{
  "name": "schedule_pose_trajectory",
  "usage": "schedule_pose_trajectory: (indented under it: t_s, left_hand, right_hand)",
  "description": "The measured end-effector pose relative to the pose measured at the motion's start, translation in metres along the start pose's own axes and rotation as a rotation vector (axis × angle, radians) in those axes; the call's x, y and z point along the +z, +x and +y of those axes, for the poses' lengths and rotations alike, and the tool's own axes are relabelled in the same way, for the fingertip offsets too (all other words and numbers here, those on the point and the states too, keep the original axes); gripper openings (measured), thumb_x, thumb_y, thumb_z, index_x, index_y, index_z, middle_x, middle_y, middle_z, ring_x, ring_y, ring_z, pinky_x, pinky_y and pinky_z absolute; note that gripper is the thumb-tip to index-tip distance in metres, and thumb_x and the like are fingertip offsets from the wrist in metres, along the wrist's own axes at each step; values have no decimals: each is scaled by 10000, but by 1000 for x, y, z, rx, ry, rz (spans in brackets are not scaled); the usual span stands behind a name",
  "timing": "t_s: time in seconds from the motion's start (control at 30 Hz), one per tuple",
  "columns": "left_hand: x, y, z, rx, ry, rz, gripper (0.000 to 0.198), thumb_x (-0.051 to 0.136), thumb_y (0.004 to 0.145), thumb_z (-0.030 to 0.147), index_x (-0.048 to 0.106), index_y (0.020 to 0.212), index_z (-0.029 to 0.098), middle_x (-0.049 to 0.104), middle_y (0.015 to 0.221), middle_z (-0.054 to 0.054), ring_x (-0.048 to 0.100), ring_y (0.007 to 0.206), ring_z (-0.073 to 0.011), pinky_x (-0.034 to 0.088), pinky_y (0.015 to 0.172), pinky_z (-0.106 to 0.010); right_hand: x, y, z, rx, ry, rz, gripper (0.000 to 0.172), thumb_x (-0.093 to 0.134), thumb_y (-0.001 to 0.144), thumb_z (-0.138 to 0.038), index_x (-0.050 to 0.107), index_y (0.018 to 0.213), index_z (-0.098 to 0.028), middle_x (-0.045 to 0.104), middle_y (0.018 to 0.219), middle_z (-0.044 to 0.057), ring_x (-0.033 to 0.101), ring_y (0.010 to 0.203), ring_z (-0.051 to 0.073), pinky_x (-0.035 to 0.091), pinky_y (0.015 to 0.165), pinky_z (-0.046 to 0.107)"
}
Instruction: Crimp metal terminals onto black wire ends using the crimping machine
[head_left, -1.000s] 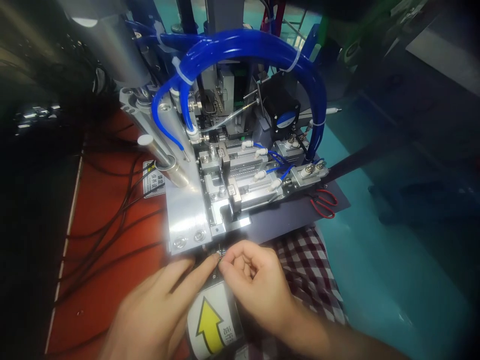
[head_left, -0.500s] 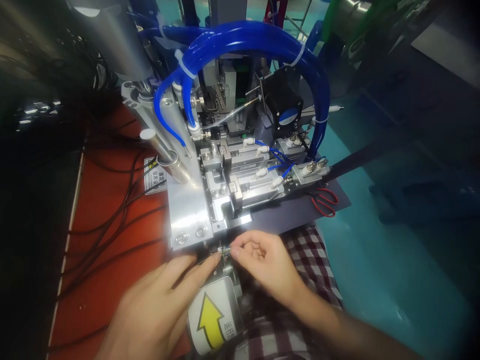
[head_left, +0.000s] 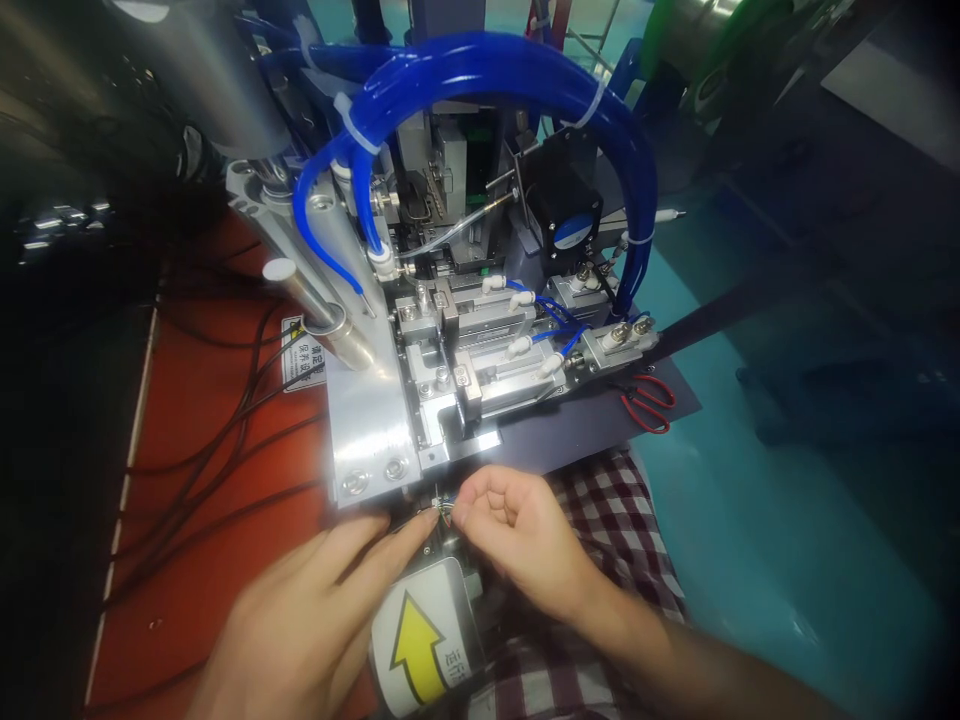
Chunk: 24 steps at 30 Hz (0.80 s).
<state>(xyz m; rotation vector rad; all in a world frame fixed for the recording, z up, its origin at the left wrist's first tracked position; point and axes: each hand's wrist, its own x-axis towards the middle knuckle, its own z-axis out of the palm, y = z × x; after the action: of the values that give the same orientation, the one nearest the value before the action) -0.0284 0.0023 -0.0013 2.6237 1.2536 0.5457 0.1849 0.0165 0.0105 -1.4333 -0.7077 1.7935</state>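
Note:
My left hand (head_left: 315,620) and my right hand (head_left: 517,535) meet fingertip to fingertip just below the front edge of a metal fixture (head_left: 375,430). Between them is a tiny part with thin wires (head_left: 442,513), pinched by both hands. My left fingers are pressed together with the index finger pointing at it. The fingers of my right hand curl into a loose fist, thumb and forefinger closed on the part. A label with a yellow arrow (head_left: 416,650) lies under my wrists.
The fixture carries pneumatic cylinders (head_left: 495,360) and thick blue hoses (head_left: 480,75) arching over it. Black cables (head_left: 225,440) run across the red bench top on the left. Red-handled scissors (head_left: 649,405) lie on the dark plate at right. Checked cloth (head_left: 615,510) covers my lap.
The view shifted slightly; both hands stayed at the same spot below the fixture, with my right hand edging a little toward the fixture and back while pinching the small part.

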Motion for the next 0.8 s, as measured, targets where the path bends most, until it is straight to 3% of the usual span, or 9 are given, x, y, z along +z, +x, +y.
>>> schedule_pose_trajectory:
  t_s: [0.47,0.63,0.8]
  left_hand:
    - [1,-2,0,-6,5,7,379,353,1021,315,571,1331,322,658,1042,-18,657,900,-142,495,780,-202]
    - [3,-2,0,3,9,9,386,360,1009,254,567,1330,312,644,1045,-14,653,896,-137,486,775,-203]
    - [5,-2,0,2,5,31,410,368,994,218,551,1348,314,652,1043,-21,658,904,-153,495,785,-230]
  right_hand:
    - [-10,4,5,-112,-158,-13,106,640,782,-247,594,750,-157,469,536,-78,379,456,61,292,437,202]
    - [-10,2,10,-363,-434,57,87,600,820,-211,585,743,-173,447,530,-71,412,462,82,328,457,217]
    - [-13,1,7,-811,-849,121,123,563,859,-144,611,750,-175,492,538,-57,447,481,93,345,554,264]
